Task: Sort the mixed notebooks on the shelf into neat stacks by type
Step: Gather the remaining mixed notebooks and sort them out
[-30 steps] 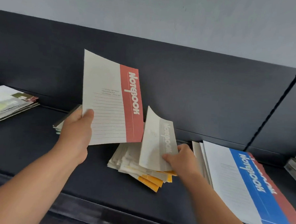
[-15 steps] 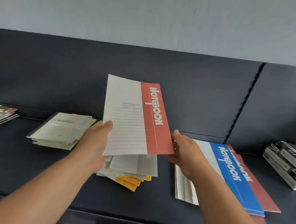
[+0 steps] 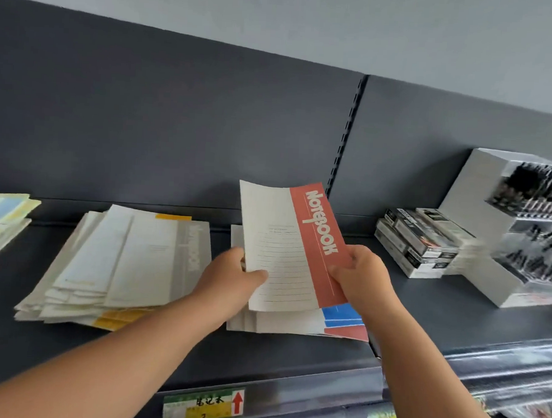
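Both left hand (image 3: 229, 280) and right hand (image 3: 364, 277) tight on red "Notebook" booklet (image 3: 285, 247) above stack (image 3: 294, 325).

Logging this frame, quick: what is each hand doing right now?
Left hand: grips the red notebook at its left edge.
Right hand: grips that notebook's right edge.
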